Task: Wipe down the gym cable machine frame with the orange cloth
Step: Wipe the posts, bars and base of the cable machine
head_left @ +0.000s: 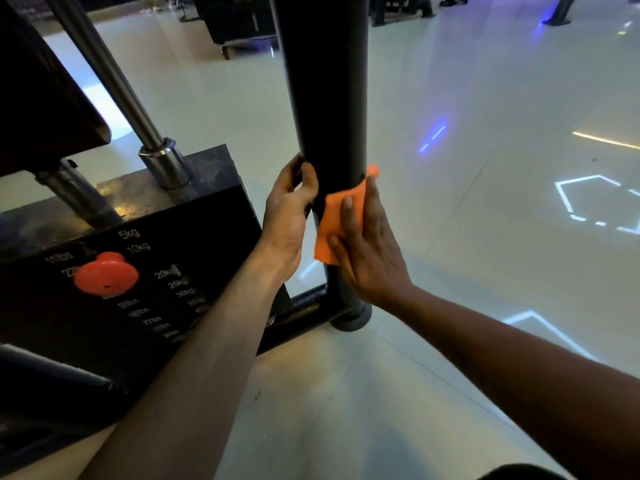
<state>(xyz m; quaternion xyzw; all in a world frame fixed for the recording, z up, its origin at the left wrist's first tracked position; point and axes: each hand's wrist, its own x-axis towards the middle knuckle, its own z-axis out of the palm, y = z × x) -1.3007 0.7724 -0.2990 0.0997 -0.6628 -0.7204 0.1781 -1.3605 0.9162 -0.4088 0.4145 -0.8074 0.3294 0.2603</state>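
Observation:
A black upright post (325, 91) of the cable machine frame rises through the middle of the view, its foot on the floor. An orange cloth (329, 223) is wrapped against the lower part of the post. My right hand (370, 244) lies flat on the cloth and presses it to the post, fingers spread. My left hand (291, 209) grips the post's left side at the same height, fingers curled round it, beside the cloth.
The black weight stack (114, 271) with kg labels and an orange selector knob (105, 273) stands at the left, chrome guide rods (114, 84) rising from it. A low black base bar (304, 313) joins the post. Glossy pale floor (485, 202) spreads right; other machines stand far back.

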